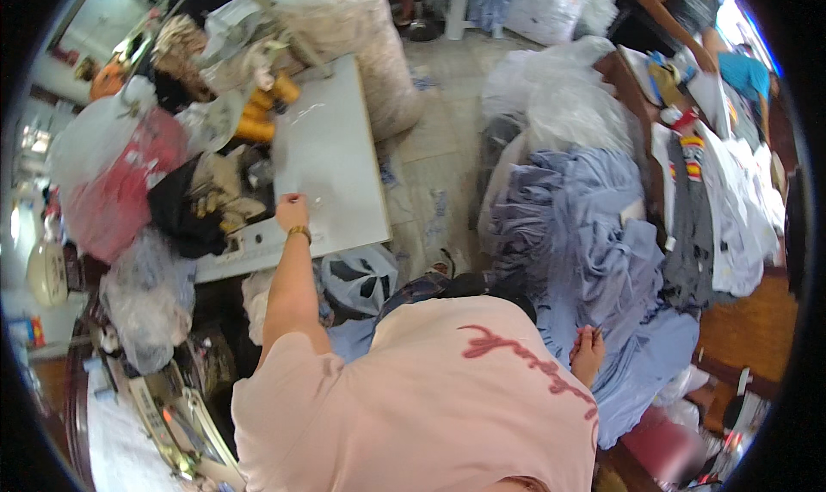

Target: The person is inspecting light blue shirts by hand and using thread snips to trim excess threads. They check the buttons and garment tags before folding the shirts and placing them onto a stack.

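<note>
My left hand, with a gold watch on the wrist, is stretched out over the white tabletop. Its fingers are curled closed, and whatever they hold, if anything, is too small to see. Beside it lies a heap of black and tan cloth. My right hand is low on the right, next to a large pile of blue-grey fabric. Its fingers are pinched together, with a small dark tip showing at the top that I cannot make out.
Yellow thread cones stand on the table's far left. Full plastic sacks rise behind it; a clear bag with red contents is at left. Folded white and grey garments lie on the right-hand table, where another person works.
</note>
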`<state>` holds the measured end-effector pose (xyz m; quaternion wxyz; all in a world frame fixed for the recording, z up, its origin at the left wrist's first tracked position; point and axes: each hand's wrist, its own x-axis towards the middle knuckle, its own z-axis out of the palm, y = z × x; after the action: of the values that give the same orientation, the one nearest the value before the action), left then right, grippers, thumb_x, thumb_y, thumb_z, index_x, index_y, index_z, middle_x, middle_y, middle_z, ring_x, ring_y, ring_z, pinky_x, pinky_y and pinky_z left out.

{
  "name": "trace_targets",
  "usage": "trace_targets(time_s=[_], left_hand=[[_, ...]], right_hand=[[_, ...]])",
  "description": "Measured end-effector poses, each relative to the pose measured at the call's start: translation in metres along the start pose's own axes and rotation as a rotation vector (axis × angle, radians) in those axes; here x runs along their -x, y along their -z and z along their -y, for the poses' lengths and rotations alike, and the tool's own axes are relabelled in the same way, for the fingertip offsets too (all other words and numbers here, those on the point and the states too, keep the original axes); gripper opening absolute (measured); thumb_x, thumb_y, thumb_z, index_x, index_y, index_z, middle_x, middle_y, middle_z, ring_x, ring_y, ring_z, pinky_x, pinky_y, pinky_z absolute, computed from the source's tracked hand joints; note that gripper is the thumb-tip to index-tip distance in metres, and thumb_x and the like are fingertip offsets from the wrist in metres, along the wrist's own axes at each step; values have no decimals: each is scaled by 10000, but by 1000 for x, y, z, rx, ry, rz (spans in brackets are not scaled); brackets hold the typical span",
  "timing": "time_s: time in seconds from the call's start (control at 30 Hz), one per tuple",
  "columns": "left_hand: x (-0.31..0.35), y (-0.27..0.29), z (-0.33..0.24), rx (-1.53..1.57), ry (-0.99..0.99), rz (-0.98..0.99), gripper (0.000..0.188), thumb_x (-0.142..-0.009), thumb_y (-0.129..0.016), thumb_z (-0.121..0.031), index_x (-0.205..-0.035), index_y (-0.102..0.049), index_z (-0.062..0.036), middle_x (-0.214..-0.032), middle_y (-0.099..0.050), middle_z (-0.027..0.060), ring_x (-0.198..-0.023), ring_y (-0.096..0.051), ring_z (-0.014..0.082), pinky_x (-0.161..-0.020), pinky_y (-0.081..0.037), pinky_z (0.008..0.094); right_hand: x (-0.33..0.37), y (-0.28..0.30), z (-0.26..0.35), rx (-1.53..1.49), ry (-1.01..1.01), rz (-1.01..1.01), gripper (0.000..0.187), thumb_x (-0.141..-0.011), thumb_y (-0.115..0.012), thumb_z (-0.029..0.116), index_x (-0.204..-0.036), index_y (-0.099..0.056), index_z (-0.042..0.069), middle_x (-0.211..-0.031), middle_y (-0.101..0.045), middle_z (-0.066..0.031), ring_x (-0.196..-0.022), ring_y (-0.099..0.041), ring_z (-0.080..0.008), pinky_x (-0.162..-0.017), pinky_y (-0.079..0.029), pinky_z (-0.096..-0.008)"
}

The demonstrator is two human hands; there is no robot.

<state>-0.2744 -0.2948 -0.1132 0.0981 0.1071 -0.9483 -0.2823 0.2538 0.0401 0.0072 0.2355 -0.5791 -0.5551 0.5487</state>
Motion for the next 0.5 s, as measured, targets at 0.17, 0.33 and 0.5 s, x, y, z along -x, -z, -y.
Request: trace_targets(time_s=[0.17,0.33,0.5], left_hand=[[79,-11,-143,552,-254,203,142,-750,-675,-178,-799,-608,-63,-649,-543,2,-585,-479,92,-535,-402,236],[244,-15,-307,748,-538,1302,188,-830,-573,-152,-934,-617,-1,-776,-631,56,-695,-594,115,-638,-474,230],[382,-60,-392,955,-728,1520,243,-843,-547,-195,-921,-619,24,-797,-648,102,-713,-613,131,-662,-478,245]], right_hand=[[-3,18,-6,72,85,-146,145,-883,-501,184,-933,-571,67,-629,-470,17,-412,-341,-28,-354,-263,-190],[-13,46,-21,135,135,-174,152,-860,-529,156,-916,-592,30,-759,-533,-27,-582,-465,-89,-529,-392,-230],[-29,50,-15,320,405,-239,158,-858,-526,154,-901,-603,23,-828,-542,-65,-684,-509,-159,-629,-412,-265]])
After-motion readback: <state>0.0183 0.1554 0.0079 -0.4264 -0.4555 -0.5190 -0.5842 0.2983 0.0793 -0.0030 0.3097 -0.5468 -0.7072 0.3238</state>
